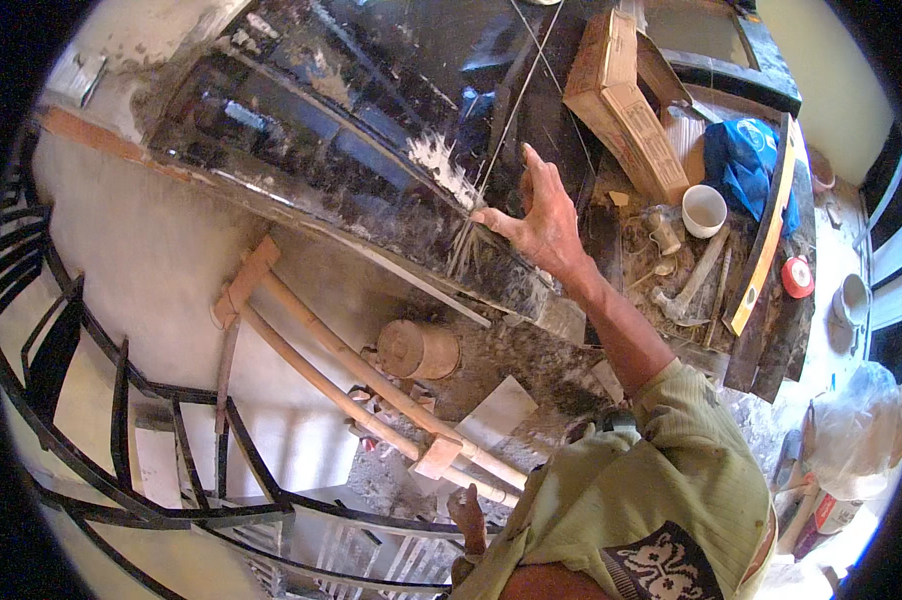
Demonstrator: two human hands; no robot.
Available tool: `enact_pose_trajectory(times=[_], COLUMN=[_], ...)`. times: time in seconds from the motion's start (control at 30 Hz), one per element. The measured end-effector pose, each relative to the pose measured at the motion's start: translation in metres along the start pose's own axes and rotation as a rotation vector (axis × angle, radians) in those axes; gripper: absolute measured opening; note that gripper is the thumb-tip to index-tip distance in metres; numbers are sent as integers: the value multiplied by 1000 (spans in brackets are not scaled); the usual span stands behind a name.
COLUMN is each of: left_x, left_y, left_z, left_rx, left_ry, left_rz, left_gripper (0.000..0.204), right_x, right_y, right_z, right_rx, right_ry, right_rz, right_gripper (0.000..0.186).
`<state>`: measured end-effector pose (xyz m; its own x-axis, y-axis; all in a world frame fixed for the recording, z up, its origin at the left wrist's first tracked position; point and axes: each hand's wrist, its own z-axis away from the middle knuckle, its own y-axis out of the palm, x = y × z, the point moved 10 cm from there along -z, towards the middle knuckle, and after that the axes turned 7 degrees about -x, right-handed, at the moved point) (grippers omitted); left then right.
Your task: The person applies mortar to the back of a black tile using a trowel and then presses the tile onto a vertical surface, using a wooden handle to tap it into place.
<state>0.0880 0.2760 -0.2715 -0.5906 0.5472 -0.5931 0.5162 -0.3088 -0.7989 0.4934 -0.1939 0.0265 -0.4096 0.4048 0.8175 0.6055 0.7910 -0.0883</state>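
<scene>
My right hand point(546, 225) reaches out over a dark, glossy slab point(301, 130), thumb and fingers apart, with nothing seen in it. Its thumb is at the end of a patch of white powder point(441, 170) smeared on the slab's surface, near a joint. Thin pale lines cross on the slab beyond the fingers. Low down, close to my body, my left hand point(467, 515) has its fingers curled; whether anything is inside them is hidden. Two long wooden poles point(341, 385) joined by short boards run just beyond that hand.
Right of my arm are a cardboard box point(626, 110), white cup point(704, 211), hammer point(686, 300), yellow spirit level point(766, 240), red-and-white tape measure point(797, 277) and blue bag point(741, 160). A black metal railing point(151, 510) curves at lower left. A round wooden block point(418, 349) stands below the slab.
</scene>
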Motion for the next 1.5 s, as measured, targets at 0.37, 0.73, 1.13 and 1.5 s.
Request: enact_pose_trajectory(times=[0.37,0.73,1.13,1.5], left_x=[-8,-78,-3,31], left_y=[16,29,61,63], left_z=[-11,-15,-48,-34], left_rx=[114,266,334,484], left_ry=[54,50,48,97], left_rz=[84,18,78,-102], left_gripper=[45,41,38,39], right_x=[-18,-139,-168,-260], right_y=[-35,-71,-170,-166], right_z=[25,138,209,333], right_rx=[-303,-35,-3,-122], right_ry=[41,690,900,1230], right_rz=[50,-193,-31,-96], right_gripper=[86,84,70,63])
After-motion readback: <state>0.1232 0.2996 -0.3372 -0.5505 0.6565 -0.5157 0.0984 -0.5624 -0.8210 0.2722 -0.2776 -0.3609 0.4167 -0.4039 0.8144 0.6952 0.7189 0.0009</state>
